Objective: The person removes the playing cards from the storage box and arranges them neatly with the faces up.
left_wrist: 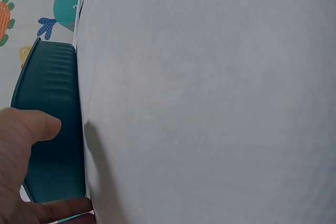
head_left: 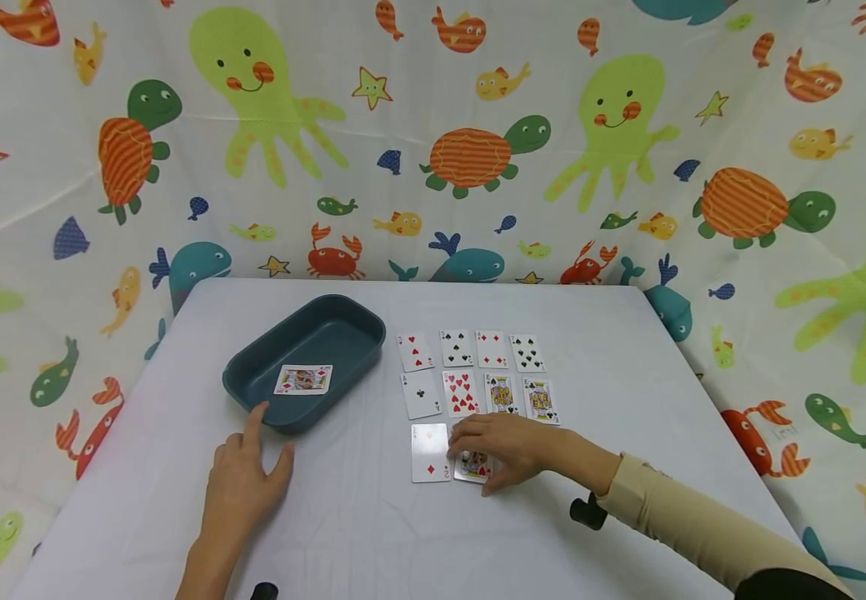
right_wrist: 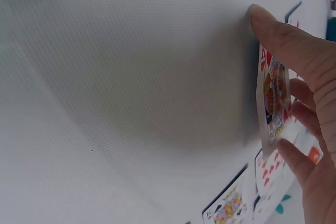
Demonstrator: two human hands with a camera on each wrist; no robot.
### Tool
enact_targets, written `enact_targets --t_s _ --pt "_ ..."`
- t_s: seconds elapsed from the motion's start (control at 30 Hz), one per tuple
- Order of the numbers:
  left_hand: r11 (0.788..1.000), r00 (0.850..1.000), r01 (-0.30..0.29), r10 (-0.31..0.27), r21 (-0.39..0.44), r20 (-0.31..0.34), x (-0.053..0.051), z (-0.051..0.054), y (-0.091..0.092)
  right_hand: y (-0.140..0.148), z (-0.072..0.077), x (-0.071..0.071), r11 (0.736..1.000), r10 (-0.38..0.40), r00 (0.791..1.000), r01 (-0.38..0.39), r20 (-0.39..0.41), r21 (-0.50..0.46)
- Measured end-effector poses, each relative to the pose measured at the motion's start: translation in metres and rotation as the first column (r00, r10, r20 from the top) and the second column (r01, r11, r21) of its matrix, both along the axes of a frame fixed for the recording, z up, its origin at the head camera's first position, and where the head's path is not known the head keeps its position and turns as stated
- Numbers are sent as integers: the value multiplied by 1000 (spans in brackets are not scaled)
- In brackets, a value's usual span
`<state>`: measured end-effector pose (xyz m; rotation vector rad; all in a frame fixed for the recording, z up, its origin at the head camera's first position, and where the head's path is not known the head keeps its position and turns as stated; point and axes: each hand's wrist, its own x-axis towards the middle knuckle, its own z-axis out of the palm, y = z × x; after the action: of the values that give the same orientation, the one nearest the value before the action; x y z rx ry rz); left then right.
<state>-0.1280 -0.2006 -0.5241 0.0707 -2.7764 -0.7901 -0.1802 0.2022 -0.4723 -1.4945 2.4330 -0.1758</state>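
Note:
My right hand [head_left: 503, 450] grips a heart face card [head_left: 473, 467] in the front row; in the right wrist view the thumb and fingers lie at opposite ends of this card [right_wrist: 275, 95]. Left of it lies a diamond card [head_left: 430, 454]. Behind are two rows of face-up cards, among them a club card [head_left: 421, 396] and two face cards with yellow figures. My left hand [head_left: 241, 479] is at the near-left side of a dark teal tray [head_left: 361, 321], its index fingertip at the rim. A diamond face card [head_left: 303, 380] lies inside the tray.
A white cloth [head_left: 342, 533] covers the table. Behind and beside it hangs a curtain [head_left: 395, 125] printed with sea animals. A black object [head_left: 588, 512] shows beneath the right wrist, and another dark piece [head_left: 264, 591] at the front edge.

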Motion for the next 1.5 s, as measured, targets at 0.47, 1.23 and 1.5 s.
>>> enact_targets --t_s 0.47,1.23,1.5 --pt "1000 999 -9 9 6 42 0 2 0 9 3 -4 987 -134 991 135 16 -92" --pt "1000 993 -29 28 -1 117 0 4 -1 -30 18 -27 583 -445 842 530 304 -615" --pt "1000 995 -22 22 2 100 -1 2 0 -77 19 -33 492 -368 859 505 356 -710"
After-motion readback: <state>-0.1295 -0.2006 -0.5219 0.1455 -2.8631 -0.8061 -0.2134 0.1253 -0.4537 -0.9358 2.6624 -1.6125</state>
